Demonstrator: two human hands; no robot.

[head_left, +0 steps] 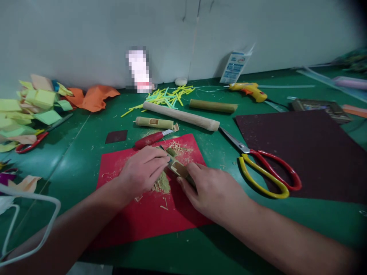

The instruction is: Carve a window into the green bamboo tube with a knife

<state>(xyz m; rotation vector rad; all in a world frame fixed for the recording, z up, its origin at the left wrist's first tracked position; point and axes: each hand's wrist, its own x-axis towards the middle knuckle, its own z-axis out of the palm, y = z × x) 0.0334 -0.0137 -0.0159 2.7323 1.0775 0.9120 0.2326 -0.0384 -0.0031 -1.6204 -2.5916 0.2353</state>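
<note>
Over a red sheet (120,225), both hands are closed on a short bamboo tube (179,168) with a rectangular window cut in its side. My right hand (212,187) grips the near end, thumb and fingers around it. At the far end, my left hand (145,168) presses its fingers together on the tube; a thin dark edge shows by its fingertips, too hidden to name. Greenish bamboo dust (163,184) is heaped under the tube, and pale shavings (179,147) lie behind it. A red-handled knife (150,140) rests just beyond my left hand.
Red-and-yellow scissors (265,168) overlap a large dark sheet (309,152) at right. Behind lie a notched bamboo piece (155,122), a wooden rod (182,115), another bamboo piece (213,106) and a yellow glue gun (249,91). Folded papers (31,103) crowd the left; a white wire frame (54,214) stands near my left forearm.
</note>
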